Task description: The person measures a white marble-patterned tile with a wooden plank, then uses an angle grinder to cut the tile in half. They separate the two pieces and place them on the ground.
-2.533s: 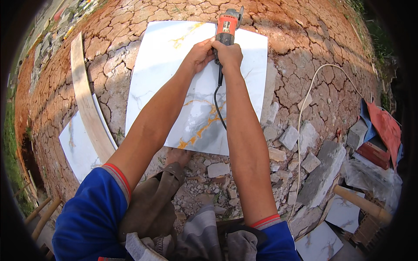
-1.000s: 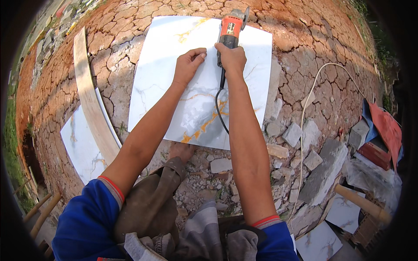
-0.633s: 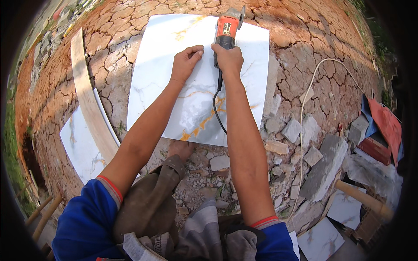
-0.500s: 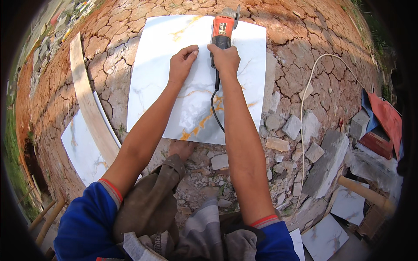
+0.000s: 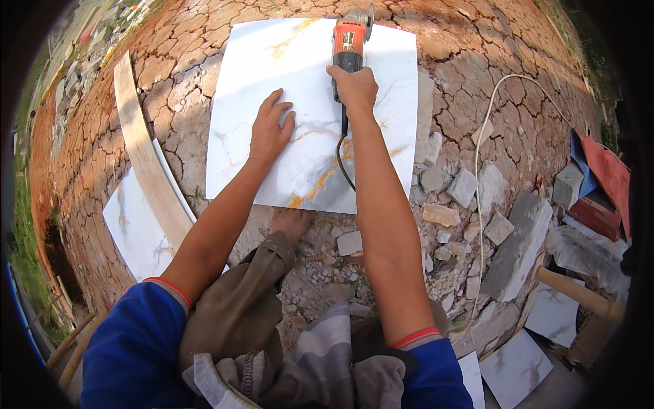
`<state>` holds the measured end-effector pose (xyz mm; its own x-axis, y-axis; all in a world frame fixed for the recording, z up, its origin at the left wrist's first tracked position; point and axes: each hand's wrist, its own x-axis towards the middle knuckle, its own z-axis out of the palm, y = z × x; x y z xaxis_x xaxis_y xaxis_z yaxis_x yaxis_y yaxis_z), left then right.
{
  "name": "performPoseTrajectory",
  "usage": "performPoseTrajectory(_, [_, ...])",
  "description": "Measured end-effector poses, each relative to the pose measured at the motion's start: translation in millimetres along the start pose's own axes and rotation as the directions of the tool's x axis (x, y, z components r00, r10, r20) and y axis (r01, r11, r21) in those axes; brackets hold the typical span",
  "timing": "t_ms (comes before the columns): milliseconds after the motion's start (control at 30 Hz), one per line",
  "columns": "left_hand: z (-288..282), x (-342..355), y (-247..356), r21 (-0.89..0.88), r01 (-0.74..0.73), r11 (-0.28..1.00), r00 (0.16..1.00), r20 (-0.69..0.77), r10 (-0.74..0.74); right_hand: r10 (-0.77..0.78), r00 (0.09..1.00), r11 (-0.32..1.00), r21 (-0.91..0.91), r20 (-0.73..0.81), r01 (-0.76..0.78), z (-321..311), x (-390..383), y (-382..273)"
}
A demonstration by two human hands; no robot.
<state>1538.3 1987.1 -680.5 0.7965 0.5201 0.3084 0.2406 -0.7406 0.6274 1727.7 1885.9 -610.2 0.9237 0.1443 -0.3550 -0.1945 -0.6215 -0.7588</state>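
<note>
A large white marble-patterned tile (image 5: 252, 65) with gold and grey veins lies on the ground in front of me. My right hand (image 5: 351, 88) grips the black body of a red-and-black angle grinder (image 5: 349, 39), which lies lengthwise over the upper right of the tile, disc near its far edge. Its black cord runs down beside my right forearm. My left hand (image 5: 271, 126) is open on the tile, left of the grinder, fingers apart and empty. A bare foot (image 5: 289, 223) is at the tile's near edge.
A wooden plank (image 5: 139, 136) lies on another tile (image 5: 133, 238) at left. Broken stones (image 5: 463, 187), a concrete slab (image 5: 518, 245) and a pale cable (image 5: 484, 136) lie at right, with red and blue sheets (image 5: 603, 180), tile pieces (image 5: 514, 368) and a wooden pole (image 5: 575, 293). Cracked earth surrounds everything.
My left hand has left the grinder and moved down-left across the tile, its fingers spreading. My right hand still grips the grinder. The whole scene has shifted slightly up in view.
</note>
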Motion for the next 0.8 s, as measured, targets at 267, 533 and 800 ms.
performPoseTrajectory(267, [0,0,0,0.013,0.005,1.0,1.0,-0.021,-0.005,0.0,1.0,0.999,-0.042,-0.001,0.0,-2,3,0])
performPoseTrajectory(533, [1,0,1,0.022,0.002,1.0,1.0,-0.025,-0.002,-0.008,1.0,1.0,-0.022,0.009,0.008,-5,-1,3])
performPoseTrajectory(800, [2,1,-1,0.041,-0.014,0.999,0.999,-0.039,0.015,-0.014,1.0,1.0,0.025,0.021,0.013,-10,-15,9])
